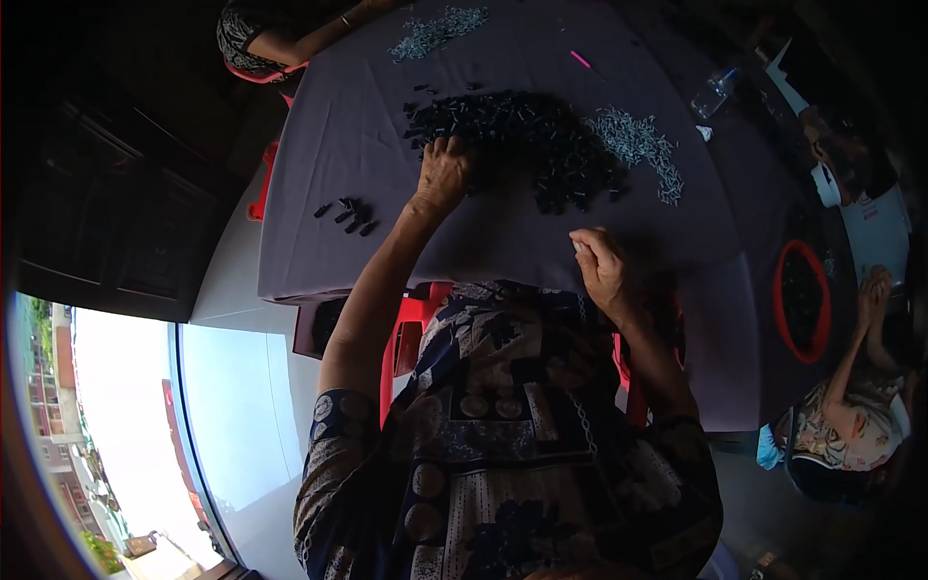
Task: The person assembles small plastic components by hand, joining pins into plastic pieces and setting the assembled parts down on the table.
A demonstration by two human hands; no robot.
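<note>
A wide heap of small black pieces (522, 126) lies on the grey-purple tablecloth (464, 242) in front of me. My left hand (445, 172) is at the left part of the heap's near edge, its fingers curled downward among the pieces; whatever they pinch is hidden. Close to the table's front edge, my right hand (599, 261) is raised with the fingers curled in and the thumb against them. Anything held there is too small to name. A few separate black pieces (353, 215) lie to the left of my left forearm.
Small pale pieces (638, 143) are scattered right of the heap, and another pale pile (437, 34) lies at the far side. A pink stick (580, 60) and a clear bottle (713, 94) are farther back. A red basin (802, 302) stands at right. Other people sit far left and right.
</note>
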